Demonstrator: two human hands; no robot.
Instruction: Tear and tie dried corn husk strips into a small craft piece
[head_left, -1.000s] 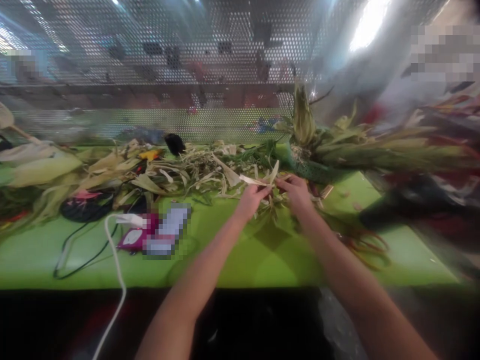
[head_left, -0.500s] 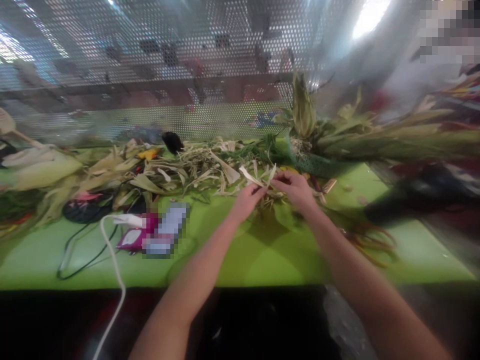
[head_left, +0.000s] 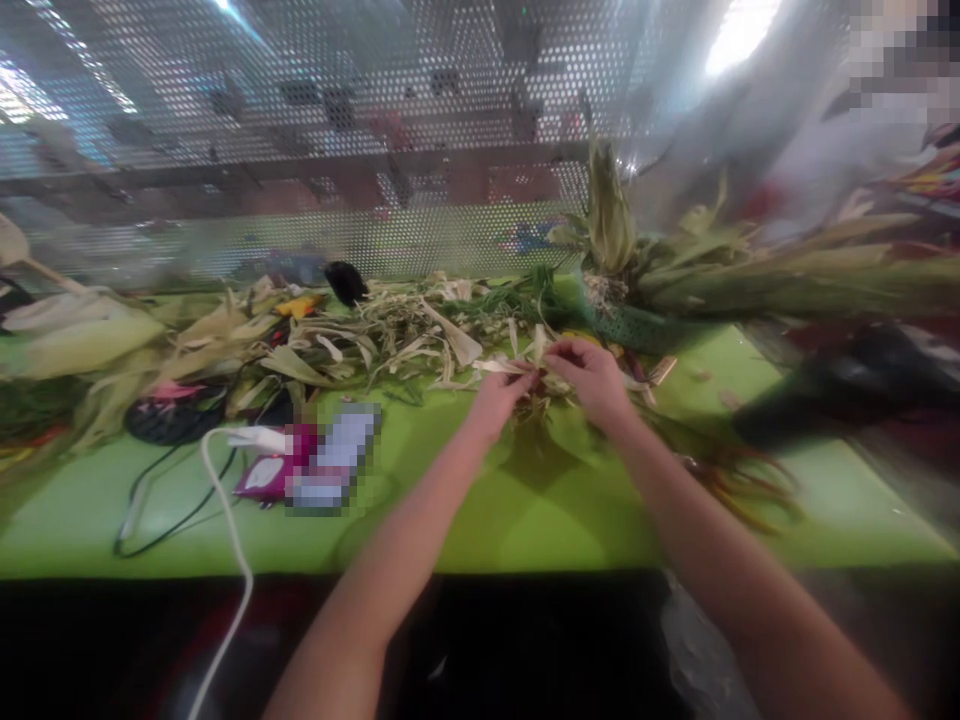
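Observation:
Pale strips of dried corn husk stand up between my two hands, above the green table. My left hand is closed, its thumb and fingers pinching the husk strips from the left. From the right my right hand pinches at the same strips, fingertips close to the left thumb. Thin husk ends hang below the hands, over a shadow. Just behind lies a heap of shredded husks, with one broader husk piece pointing towards my hands.
On the left lie a phone, a purple power adapter and a white cable. A green basket and a large husk bundle stand right, near scissors with orange handles. A perforated metal panel rises behind the table.
The pale strip that stuck out to the left over my left hand now lies lower, folded in near the fingers. Both hands stay in nearly the same place.

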